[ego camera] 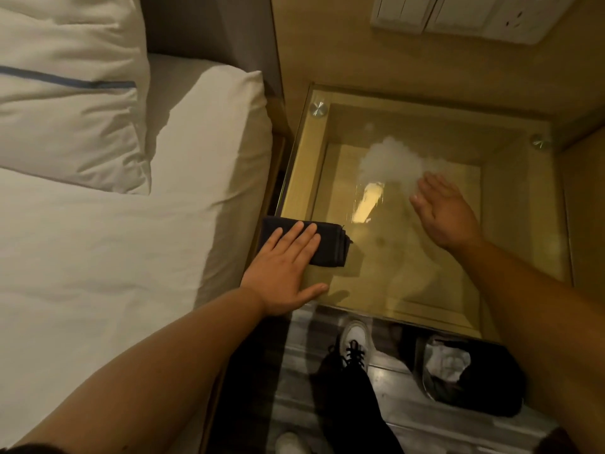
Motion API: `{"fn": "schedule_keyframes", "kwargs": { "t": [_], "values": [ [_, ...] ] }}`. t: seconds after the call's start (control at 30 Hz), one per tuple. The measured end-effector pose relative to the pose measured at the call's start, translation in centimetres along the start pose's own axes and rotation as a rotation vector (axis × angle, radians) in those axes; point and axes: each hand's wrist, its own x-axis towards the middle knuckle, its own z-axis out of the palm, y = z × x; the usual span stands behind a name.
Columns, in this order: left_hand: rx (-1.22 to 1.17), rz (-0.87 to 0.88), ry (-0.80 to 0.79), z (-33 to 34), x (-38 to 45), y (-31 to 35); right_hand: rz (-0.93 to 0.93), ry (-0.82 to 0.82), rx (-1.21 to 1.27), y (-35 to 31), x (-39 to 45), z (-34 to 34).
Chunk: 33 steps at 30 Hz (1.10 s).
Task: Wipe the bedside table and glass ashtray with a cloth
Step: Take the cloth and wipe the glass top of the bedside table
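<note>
The bedside table has a square glass top over a wooden frame, with round metal fittings at its back corners. A dark folded cloth lies on the glass at the front left corner. My left hand lies flat on the cloth with its fingers spread, thumb on the table's front edge. My right hand hovers open over the middle of the glass, palm down, holding nothing. A pale blurry glare patch shows on the glass just beyond its fingers. No glass ashtray is visible.
A bed with white sheets and a pillow borders the table's left side. A lined waste bin stands on the floor below the table's front right. My shoe is in front of the table. Wall switches sit above.
</note>
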Motion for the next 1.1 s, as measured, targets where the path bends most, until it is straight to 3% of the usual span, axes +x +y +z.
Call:
{"fn": "schedule_keyframes", "kwargs": {
  "t": [0.37, 0.67, 0.77, 0.97, 1.1],
  "values": [
    [0.078, -0.017, 0.057, 2.0, -4.6, 2.1, -0.002, 0.029, -0.035, -0.9, -5.8, 1.8],
    [-0.035, -0.016, 0.112, 1.7, -7.2, 3.2, 0.025, 0.013, -0.09, -1.6, -7.3, 2.4],
    [-0.264, -0.082, 0.186, 0.4, -8.0, 4.2, 0.043, -0.007, -0.094, -1.8, -7.5, 2.1],
    [-1.264, -0.536, 0.084, -5.0, -2.2, 5.0, 0.064, 0.063, -0.019, -1.3, -6.6, 1.2],
    [-1.227, -0.57, 0.302, -9.2, 8.4, 3.2, 0.131, 0.104, -0.043, 0.8, -2.6, -0.7]
  ]
}}
